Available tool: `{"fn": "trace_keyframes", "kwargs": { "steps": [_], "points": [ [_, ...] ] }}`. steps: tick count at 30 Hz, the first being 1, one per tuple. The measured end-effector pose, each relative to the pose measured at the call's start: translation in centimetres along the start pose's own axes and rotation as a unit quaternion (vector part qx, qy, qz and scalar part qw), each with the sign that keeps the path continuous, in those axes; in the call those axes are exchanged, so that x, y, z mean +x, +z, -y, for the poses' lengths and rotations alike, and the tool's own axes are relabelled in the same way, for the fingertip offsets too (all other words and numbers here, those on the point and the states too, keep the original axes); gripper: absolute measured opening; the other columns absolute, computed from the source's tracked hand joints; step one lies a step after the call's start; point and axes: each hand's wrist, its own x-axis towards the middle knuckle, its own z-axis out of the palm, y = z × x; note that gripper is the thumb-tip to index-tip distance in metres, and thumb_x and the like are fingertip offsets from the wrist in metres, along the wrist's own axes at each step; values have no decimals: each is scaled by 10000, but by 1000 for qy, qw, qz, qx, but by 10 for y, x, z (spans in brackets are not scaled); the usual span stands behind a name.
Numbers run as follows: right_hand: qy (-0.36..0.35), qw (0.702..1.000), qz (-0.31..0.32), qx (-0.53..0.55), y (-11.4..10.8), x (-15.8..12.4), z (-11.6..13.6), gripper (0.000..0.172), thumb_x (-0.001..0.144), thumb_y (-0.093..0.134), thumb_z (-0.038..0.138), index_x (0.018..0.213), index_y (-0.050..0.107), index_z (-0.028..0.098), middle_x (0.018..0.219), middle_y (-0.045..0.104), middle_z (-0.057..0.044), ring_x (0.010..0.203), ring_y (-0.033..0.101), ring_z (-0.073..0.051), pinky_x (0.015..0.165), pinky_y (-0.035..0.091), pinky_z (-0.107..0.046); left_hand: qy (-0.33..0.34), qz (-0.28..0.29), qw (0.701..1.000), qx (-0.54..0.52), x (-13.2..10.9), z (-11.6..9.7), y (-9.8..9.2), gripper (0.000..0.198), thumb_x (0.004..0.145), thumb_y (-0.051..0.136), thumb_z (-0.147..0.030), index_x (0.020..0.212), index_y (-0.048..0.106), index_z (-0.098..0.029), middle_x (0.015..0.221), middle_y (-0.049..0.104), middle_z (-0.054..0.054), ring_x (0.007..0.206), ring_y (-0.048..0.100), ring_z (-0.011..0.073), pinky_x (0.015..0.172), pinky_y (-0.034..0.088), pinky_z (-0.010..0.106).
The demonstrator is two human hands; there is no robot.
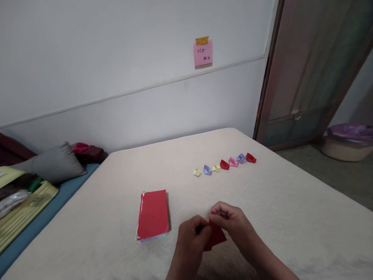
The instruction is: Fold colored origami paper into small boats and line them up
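Note:
A piece of folded red paper (215,235) is held between my two hands above the pale cloth-covered table. My left hand (192,241) pinches its left edge between thumb and fingers. At its upper corner, the thumb and curled fingers of my right hand (229,218) close on the paper. Part of the sheet is hidden behind my fingers. To the left of my hands lies a stack of coloured paper (154,214), with a red sheet on top. Beyond my hands stands a slanting row of several small folded paper boats (224,164) in yellow, blue, red and pink.
The covered table (117,186) meets a white wall bearing a taped pink note (203,53). At left are a grey cushion (55,164) and a yellow case (21,220) on a blue surface. A basin (350,145) sits on the floor by the door at right.

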Motion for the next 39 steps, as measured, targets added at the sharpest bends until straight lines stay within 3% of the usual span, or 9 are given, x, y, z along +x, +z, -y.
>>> {"fn": "trace_keyframes", "kwargs": {
  "steps": [3,7,11,17,21,26,35,39],
  "points": [
    [-2,999,-40,18,-3,0,1,164,724,628,275,640,535,169,537,498,50,517,418,-99,518,318,-230,22,-6,1000,1,4,3,-3,163,745,537,-246,609,545,-158,535,466,-34,511,419,98,471,342,212],
    [-3,998,-50,40,-6,0,1,180,770,591,310,680,520,172,544,498,48,520,409,-98,517,312,-228,-5,30,998,-54,7,9,-6,51,708,555,-201,721,555,-152,542,523,-31,494,465,103,472,359,221],
    [-5,998,-58,21,-10,1,4,143,751,606,276,701,523,171,524,452,65,489,357,-83,480,265,-218,5,11,994,-109,10,16,-5,168,651,573,-142,817,546,-157,551,533,-49,481,480,102,476,364,223],
    [-33,999,19,-27,-20,3,3,185,715,613,228,893,593,183,585,489,55,531,434,-106,515,325,-233,87,-45,994,-47,9,11,-17,154,672,537,-98,780,630,-157,601,552,-29,540,433,92,514,326,212],
    [-65,994,56,-74,-22,2,-1,67,739,579,203,781,626,182,609,509,33,579,451,-118,559,345,-250,115,-45,992,15,7,6,-23,180,673,526,-61,739,657,-167,660,570,-10,608,456,107,551,324,214],
    [-75,991,79,-84,-19,2,1,75,744,557,168,752,629,185,677,557,12,603,481,-122,574,371,-253,145,-59,987,41,5,6,-25,191,672,512,-32,701,632,-178,700,541,-12,637,456,112,557,316,214],
    [-65,989,104,-81,-17,0,1,124,717,542,107,760,635,176,673,581,8,598,490,-115,567,376,-241,131,-41,990,14,6,7,-30,217,688,531,-48,787,659,-194,720,582,-7,658,498,119,570,344,214],
    [-54,989,121,-66,-15,0,0,155,700,537,83,782,634,172,690,604,4,605,498,-113,575,387,-238,88,-43,993,-60,7,12,-29,218,760,530,-130,943,630,-194,666,561,-16,622,500,120,593,377,232]
  ]
}}
